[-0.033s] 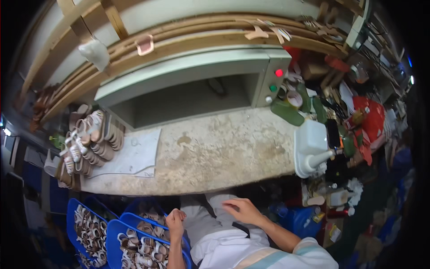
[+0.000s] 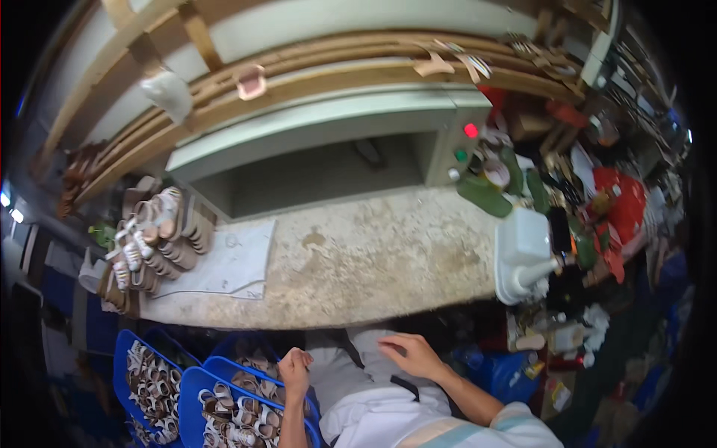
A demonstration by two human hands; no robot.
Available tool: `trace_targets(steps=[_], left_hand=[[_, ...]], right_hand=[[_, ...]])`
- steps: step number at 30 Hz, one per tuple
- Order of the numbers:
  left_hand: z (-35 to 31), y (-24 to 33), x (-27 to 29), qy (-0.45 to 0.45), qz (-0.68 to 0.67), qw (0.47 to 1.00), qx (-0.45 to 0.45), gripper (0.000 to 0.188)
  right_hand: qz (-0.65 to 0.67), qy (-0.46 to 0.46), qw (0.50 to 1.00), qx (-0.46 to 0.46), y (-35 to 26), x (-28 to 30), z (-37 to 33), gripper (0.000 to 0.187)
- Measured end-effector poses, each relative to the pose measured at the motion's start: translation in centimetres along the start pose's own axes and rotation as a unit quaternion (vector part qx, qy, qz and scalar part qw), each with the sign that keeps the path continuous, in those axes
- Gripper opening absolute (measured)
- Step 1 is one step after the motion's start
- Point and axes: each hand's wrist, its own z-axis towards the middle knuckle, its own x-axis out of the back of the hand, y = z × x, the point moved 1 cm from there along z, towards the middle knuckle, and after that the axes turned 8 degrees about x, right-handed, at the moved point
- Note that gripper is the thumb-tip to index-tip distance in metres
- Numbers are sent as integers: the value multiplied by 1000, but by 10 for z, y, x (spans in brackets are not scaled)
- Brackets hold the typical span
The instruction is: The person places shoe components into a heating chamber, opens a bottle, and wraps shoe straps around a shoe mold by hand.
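Note:
My left hand [image 2: 296,367] is held over my lap near the bench's front edge, its fingers curled into a loose fist; nothing shows sticking out of it. My right hand [image 2: 411,355] is over my right thigh, fingers loosely stretched toward the left and apart from the thumb, holding nothing. Neither hand touches the stone-like bench top [image 2: 373,257]. Nearest my left hand is a blue crate [image 2: 196,388] filled with small white and brown sandals [image 2: 243,414].
A pale machine housing [image 2: 321,108] with a dark opening spans the bench's back. Stacked sandals and soles [image 2: 160,235] stand left beside a white sheet [image 2: 231,257]. At right are a white pump container [image 2: 523,239], green pads [image 2: 484,196] and clutter. Another sandal crate [image 2: 123,366] stands lower left.
The whole view has shifted slightly, with the bench and its things sitting a little lower and further right. Both hands keep nearly the same pose.

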Motion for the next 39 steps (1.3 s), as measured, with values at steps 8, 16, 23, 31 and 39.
trace_targets(steps=[8,16,23,31,39], left_hand=[[81,107,-34,108,296,916,-249,27],[105,84,-48,154,365,868,-299,36],[107,79,-40,137,349,891,-258,31],[107,83,-44,124,364,881,-276,23],[106,83,-51,119,375,880,-267,20]], right_hand=[[-49,99,990,84,-51,33,78,19],[314,126,939,59,-170,66,341,46],[244,23,961,125,-159,22,344,49],[-538,-47,807,-238,-35,212,190,24],[-543,85,794,-260,-30,425,137,35]])
